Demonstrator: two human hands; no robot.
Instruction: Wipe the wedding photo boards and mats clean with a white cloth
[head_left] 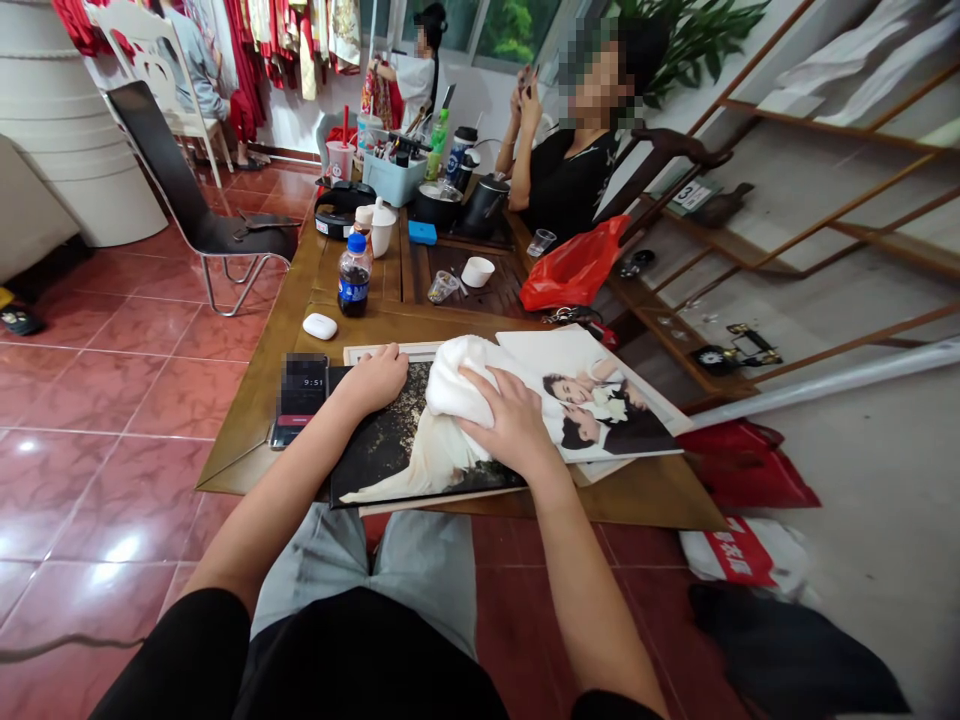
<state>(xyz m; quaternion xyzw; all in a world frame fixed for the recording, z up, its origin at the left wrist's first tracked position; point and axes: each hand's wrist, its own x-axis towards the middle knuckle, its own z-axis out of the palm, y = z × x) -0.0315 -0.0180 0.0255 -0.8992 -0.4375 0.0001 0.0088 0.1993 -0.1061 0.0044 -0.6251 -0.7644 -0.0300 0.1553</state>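
My right hand (pixel 510 415) grips a bunched white cloth (pixel 457 385) and presses it on a dark wedding photo panel (pixel 382 440). A pale trailing gown shows on the panel below the cloth. My left hand (pixel 382 378) lies at the panel's upper edge, its fingers curled down against it. Overlapping on the right is another photo panel (pixel 600 395) with a couple on a white ground. Other light-edged sheets stick out beneath both panels. Left of my left forearm lies a phone (pixel 300 400), its screen lit.
On the wooden table (pixel 262 345) stand a cola bottle (pixel 354 275), a white earphone case (pixel 320 326), a small white cup (pixel 478 272) and a red plastic bag (pixel 574 265). A person (pixel 574 150) sits across, holding a phone. Shelves (pixel 787 240) rise at right; a black chair (pixel 217 220) stands left.
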